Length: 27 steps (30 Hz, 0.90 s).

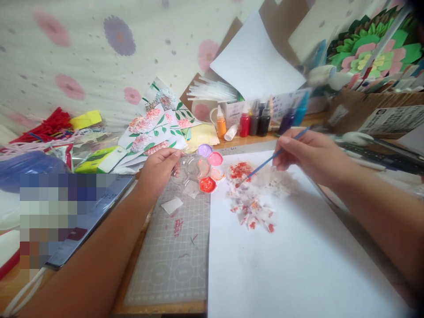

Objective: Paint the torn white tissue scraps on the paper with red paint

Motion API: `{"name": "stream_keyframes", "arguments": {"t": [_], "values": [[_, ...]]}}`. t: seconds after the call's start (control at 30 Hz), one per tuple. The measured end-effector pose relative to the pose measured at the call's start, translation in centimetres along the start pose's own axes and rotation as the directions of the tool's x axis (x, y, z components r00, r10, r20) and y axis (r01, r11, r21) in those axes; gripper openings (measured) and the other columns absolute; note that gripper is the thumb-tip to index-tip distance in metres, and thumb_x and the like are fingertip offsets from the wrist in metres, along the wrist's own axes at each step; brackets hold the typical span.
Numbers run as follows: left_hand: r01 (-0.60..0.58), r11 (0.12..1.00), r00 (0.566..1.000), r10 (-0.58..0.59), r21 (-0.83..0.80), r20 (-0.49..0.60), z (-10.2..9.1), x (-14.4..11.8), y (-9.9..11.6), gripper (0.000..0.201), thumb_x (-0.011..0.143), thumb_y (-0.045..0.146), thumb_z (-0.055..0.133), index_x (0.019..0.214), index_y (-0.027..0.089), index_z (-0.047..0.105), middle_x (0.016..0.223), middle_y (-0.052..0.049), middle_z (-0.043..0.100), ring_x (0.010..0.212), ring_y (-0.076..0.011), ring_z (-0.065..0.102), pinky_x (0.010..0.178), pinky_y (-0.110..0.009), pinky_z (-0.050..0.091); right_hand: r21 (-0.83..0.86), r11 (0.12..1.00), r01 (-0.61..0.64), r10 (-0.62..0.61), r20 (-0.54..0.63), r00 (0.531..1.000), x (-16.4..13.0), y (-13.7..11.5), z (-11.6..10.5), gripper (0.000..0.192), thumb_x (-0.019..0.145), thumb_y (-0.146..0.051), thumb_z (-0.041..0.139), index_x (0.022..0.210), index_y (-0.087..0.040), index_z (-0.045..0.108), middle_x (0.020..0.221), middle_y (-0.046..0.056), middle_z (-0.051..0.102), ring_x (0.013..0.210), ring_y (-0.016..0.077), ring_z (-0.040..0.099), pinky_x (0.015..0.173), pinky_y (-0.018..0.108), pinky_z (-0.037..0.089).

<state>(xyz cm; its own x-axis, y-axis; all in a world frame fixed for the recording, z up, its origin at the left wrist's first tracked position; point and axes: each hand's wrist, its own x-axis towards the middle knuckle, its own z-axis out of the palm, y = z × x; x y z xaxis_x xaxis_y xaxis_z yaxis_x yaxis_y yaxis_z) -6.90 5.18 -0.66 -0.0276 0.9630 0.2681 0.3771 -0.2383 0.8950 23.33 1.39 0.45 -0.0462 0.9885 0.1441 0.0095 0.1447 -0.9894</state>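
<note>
My right hand (298, 152) is closed around a blue paintbrush (265, 164), whose tip meets the crumpled tissue flowers (253, 214) on a white sheet of paper (265, 274). One tissue cluster is dabbed red-orange, another has red petal tips, and the one toward the right is mostly white. In my left hand (162, 165), fingers pinch the edge of a clear plastic paint palette (187, 170). Its wells along the right side hold purple, pink, peach and red paint. The palette is just left of the flowers, above the grey cutting mat (172, 265).
Several paint bottles (244, 121) stand behind the paper. Painted flower pictures (149, 128) lie at the back left. A tablet-like device (96, 216) lies left of the mat. To the right are a cardboard box (374, 112) and a dark keyboard (371, 161). Small tissue scraps (172, 205) rest on the mat.
</note>
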Motion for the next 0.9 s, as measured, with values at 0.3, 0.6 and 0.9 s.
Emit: {"name": "stream_keyframes", "arguments": {"t": [0.3,0.6,0.9], "values": [[-0.013,1.000,1.000,0.013,-0.001,-0.006,-0.06,-0.05,0.50,0.013,0.078,0.026,0.053,0.076,0.018,0.063,0.049,0.003,0.049,0.044,-0.0085,0.044,0.046,-0.021,0.036,0.056,0.992,0.115,-0.107,-0.121,0.987,-0.16,-0.73,-0.27,0.025,0.073,-0.036,0.063,0.065,-0.015,0.051,0.046,0.000,0.055,0.040,0.0085,0.053,0.040,0.018,0.042],[-0.002,1.000,1.000,0.002,0.026,-0.009,-0.02,-0.05,0.52,0.013,0.077,0.026,0.052,0.076,0.017,0.062,0.049,0.004,0.049,0.044,-0.0088,0.044,0.047,-0.022,0.036,0.003,0.993,0.122,-0.121,-0.064,0.991,-0.28,-0.02,0.05,0.023,0.073,-0.033,0.066,0.068,-0.013,0.057,0.051,0.003,0.060,0.045,0.0097,0.056,0.043,0.018,0.044],[-0.014,1.000,1.000,0.014,0.011,-0.014,0.03,0.02,0.32,0.012,0.077,0.024,0.052,0.074,0.017,0.061,0.046,0.004,0.049,0.042,-0.0079,0.044,0.045,-0.020,0.035,0.012,0.982,0.188,-0.187,-0.054,0.981,-0.24,-0.13,-0.22,0.039,0.064,-0.052,0.069,0.066,-0.016,0.054,0.050,-0.002,0.058,0.043,0.0081,0.055,0.041,0.017,0.044]]}}
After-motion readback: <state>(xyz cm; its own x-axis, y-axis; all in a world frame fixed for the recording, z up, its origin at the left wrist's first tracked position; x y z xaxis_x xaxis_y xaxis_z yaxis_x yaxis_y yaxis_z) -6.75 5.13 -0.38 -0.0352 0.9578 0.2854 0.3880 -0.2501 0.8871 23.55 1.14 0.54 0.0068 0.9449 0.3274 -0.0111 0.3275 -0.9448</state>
